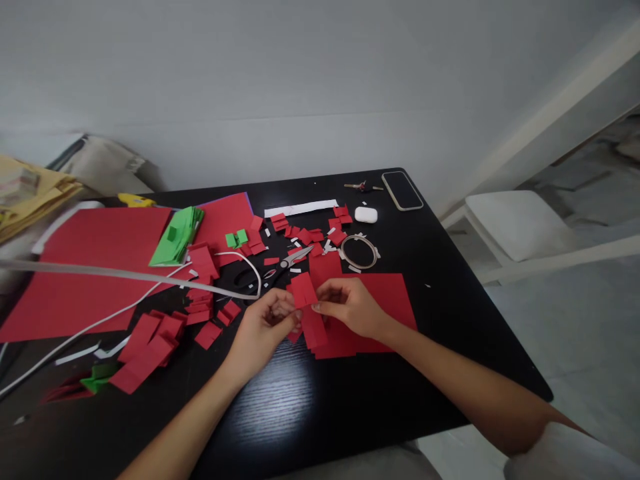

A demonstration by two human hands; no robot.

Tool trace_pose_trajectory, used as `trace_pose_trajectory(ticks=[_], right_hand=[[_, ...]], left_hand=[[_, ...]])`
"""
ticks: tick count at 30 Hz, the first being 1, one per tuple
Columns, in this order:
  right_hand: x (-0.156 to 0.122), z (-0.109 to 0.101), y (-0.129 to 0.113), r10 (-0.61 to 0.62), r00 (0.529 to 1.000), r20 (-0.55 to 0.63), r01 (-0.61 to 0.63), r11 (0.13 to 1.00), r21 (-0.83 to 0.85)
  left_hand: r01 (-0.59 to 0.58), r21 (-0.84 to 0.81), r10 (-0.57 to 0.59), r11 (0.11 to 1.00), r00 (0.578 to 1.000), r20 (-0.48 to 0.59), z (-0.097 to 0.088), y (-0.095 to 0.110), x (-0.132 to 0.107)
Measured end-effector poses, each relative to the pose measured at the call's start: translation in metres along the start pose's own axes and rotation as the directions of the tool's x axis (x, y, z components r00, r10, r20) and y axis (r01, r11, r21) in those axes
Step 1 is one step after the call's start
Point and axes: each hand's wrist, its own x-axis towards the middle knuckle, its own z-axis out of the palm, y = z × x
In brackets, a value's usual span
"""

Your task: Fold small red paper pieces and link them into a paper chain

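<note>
Both my hands meet over the middle of the black table [350, 407]. My left hand [264, 325] and my right hand [350, 308] each pinch the same small folded red paper piece [304, 291], held just above a red paper sheet [385, 300]. More folded red pieces lie under my hands. Black-handled scissors [280, 265] lie just beyond my fingers, and a roll of tape [359, 251] sits to their right.
A large red sheet [85, 267] with green paper [177, 235] covers the left. Piles of red pieces [150, 343] lie at the front left. White strips [125, 275] cross the table. A phone [401, 190], earbud case [366, 215] and keys [360, 187] lie at the far edge. A white chair [515, 223] stands right.
</note>
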Motion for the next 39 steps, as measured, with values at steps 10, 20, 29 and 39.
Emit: trace_pose_trajectory(ticks=[10,20,29,39], right_hand=[[-0.0014,0.0032,-0.0018,-0.010,0.999,0.041,0.009,1.000,0.027],[-0.0006,0.0056,0.0048,-0.013,1.000,0.020,0.012,0.998,0.057],[-0.0006,0.0068,0.0037,0.018,1.000,-0.002,-0.018,0.999,0.040],[0.0003,0.0041,0.0036,0.064,0.998,0.015,-0.066,0.986,0.155]], left_hand=[[-0.014,0.017,0.013,1.000,0.998,0.065,0.0017,-0.0021,-0.0035],[-0.070,0.039,0.070,0.997,0.998,-0.001,0.0062,-0.0074,-0.0046],[-0.071,0.094,0.075,0.993,0.996,-0.049,0.0075,-0.0066,-0.0061],[0.029,-0.045,-0.031,0.999,0.999,-0.040,0.0063,-0.0023,-0.0025]])
